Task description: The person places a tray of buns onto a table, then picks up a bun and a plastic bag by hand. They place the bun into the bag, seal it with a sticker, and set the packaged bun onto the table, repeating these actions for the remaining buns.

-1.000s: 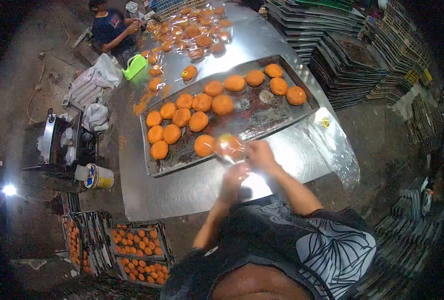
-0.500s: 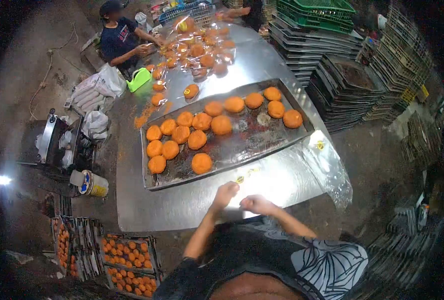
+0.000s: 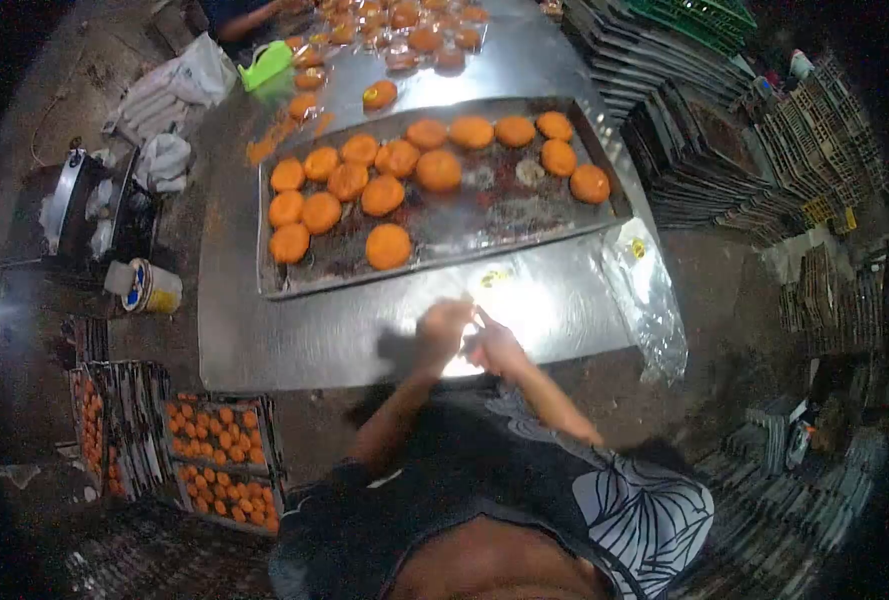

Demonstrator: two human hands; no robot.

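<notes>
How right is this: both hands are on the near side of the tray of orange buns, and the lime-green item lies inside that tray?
Not quite: the head view shows the lime-green item outside the tray, beyond its far left corner. The left hand and right hand are indeed on the tray's near side, and the tray holds orange buns.

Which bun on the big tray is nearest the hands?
The lone bun by the near rim of the tray, just beyond the left hand; every other tray bun sits farther back or farther left.
</notes>
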